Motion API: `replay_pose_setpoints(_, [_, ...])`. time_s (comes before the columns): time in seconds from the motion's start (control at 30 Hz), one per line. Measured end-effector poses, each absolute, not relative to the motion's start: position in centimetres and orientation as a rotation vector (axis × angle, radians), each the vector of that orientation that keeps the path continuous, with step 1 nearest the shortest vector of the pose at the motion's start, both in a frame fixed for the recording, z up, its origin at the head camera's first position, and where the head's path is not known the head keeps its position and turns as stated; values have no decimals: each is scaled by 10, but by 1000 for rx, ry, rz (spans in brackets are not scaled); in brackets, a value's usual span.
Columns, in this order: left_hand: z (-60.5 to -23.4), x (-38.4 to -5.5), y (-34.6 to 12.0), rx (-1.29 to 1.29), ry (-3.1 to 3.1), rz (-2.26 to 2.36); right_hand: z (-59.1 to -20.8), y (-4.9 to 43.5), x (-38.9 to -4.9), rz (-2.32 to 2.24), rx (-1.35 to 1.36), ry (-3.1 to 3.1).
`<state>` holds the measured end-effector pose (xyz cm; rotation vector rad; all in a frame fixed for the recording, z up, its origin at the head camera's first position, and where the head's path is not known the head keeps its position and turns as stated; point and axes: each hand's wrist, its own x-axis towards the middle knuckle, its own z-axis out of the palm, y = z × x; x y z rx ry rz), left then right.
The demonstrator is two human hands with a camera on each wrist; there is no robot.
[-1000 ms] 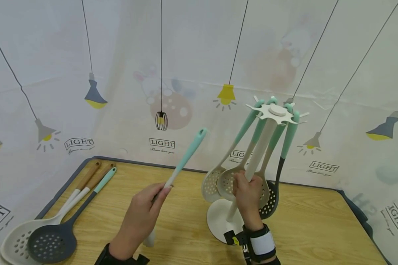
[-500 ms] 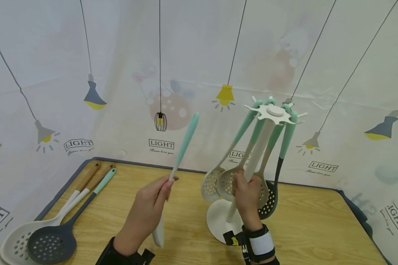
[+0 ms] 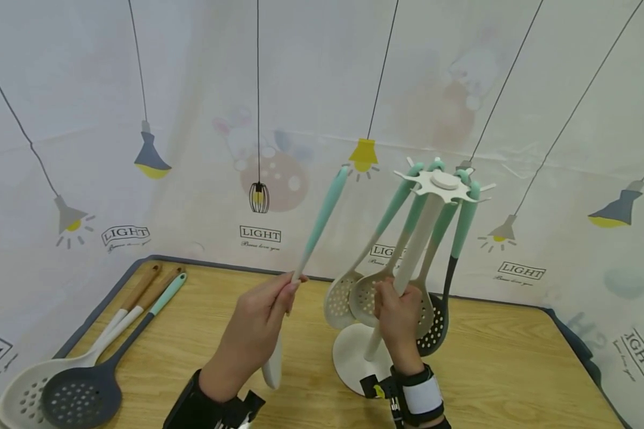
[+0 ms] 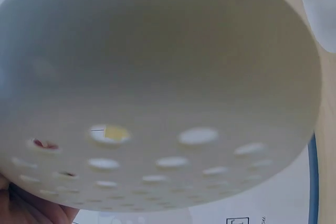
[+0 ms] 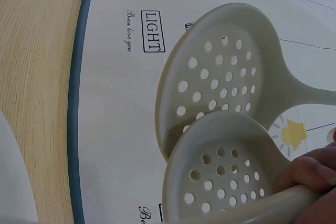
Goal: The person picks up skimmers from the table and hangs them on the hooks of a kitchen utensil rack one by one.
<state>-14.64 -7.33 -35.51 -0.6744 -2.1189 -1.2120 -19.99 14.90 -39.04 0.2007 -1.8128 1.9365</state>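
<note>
My left hand (image 3: 254,328) pinches the pale shaft of a skimmer (image 3: 324,217), its mint-green handle pointing up and leaning right. In the left wrist view the pale perforated bowl (image 4: 157,87) of this skimmer fills most of the picture. My right hand (image 3: 399,313) grips the post of a white utensil stand (image 3: 444,183), which tilts to the right above its round base (image 3: 349,363). Several skimmers hang by mint handles from the stand's hooks, pale ones (image 5: 226,56) and a dark one (image 3: 434,328). The left skimmer's handle is left of the stand's top, apart from it.
At the table's left lie more skimmers: a dark one (image 3: 83,393) with a mint handle over pale ones with wooden handles (image 3: 142,286). The wood-grain table (image 3: 515,369) has a dark edge. Behind it hangs a white backdrop (image 3: 311,89) printed with lamps.
My left hand has moved right and a little up with the skimmer, bringing its handle closer to the stand's top. My right hand stays on the post.
</note>
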Motion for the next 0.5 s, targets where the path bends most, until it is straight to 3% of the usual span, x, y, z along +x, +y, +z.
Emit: replay_pose_setpoints(0.5, [-347, -157, -52, -799, -2058, -1225, -390, 149, -200, 1911, 216, -1821])
